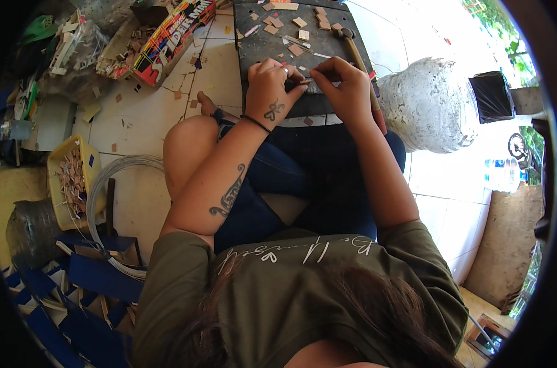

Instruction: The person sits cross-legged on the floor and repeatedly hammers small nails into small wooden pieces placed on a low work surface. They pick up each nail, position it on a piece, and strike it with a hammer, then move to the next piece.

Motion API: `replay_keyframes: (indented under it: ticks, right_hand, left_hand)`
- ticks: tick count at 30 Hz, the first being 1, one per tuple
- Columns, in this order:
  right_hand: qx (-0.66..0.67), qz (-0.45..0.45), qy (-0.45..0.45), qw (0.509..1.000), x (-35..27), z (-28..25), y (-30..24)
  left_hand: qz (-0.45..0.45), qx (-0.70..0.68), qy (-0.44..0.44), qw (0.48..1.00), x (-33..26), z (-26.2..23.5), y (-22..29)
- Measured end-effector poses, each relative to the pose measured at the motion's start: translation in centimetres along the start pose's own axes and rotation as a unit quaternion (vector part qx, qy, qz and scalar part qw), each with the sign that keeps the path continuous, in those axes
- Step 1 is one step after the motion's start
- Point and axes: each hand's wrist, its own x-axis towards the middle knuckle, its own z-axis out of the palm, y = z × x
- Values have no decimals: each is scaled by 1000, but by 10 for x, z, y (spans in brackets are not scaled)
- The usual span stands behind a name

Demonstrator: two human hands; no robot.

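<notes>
My left hand (272, 89) is closed, its thumb and fingertips pinching a small brown piece (306, 81) over the near part of a low dark board (254, 49). Just right of that piece, my right hand (346, 89) has thumb and forefinger pressed together; what they hold, if anything, is too small to make out. Small flat wooden tiles (299, 22) lie scattered on the board beyond my fingers. A hammer (349, 38) rests along the board's right edge, its handle running past my right hand. A thin metal tool (297, 43) lies among the tiles.
On the left, a colourful printed carton (168, 49) and a yellow tub (85, 156) hold wooden bits, near a coil of wire (97, 184). Blue box-like pieces (76, 306) are stacked lower left. A large whitish rounded container (431, 104) and a plastic bottle (502, 175) stand right.
</notes>
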Motion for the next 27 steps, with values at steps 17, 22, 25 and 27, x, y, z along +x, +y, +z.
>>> replay_keyframes:
  ticks: [17, 22, 25, 27]
  right_hand:
    - [-6, -7, -28, 1000, 4, -6, -2]
    - [-14, -8, -38, 999, 3, -5, 1]
    - [-20, -13, -29, 999, 4, -5, 2]
    - [-12, -13, -30, 999, 4, -6, 1]
  left_hand:
    - [-11, -10, 5, 1000, -2, 2, -1]
    - [-11, -3, -6, 1000, -1, 1, -1]
    - [-7, -5, 5, 1000, -1, 2, -1]
    - [-7, -7, 5, 1000, -1, 2, -1]
